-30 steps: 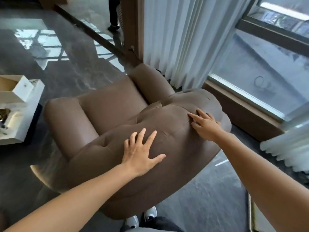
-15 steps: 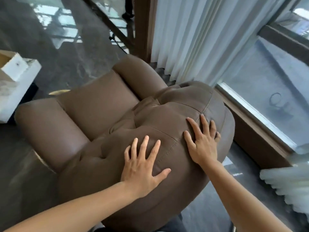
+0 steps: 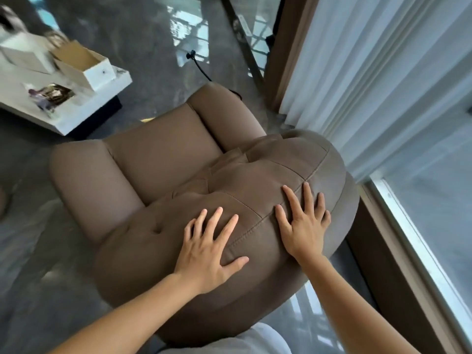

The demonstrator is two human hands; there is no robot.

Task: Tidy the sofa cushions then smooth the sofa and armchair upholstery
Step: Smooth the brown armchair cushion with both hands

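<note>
A brown upholstered armchair (image 3: 163,159) fills the middle of the head view, seen from behind its padded backrest. My left hand (image 3: 209,247) lies flat on the top of the backrest, fingers spread, just right of a tufted button. My right hand (image 3: 304,223) presses flat on the backrest's right side, fingers spread across a stitched seam. Both palms touch the fabric and hold nothing. The seat and both rounded armrests lie beyond my hands.
A low white table (image 3: 76,116) with open white boxes (image 3: 86,65) stands at the upper left. White curtains (image 3: 370,72) and a large window (image 3: 434,226) with a dark wooden frame run along the right. A black cable (image 3: 199,65) lies on the glossy grey floor.
My right hand has slid back along the backrest toward me, closer to my left hand. My left hand stays on the backrest. The view has shifted, and the table's boxes show again.
</note>
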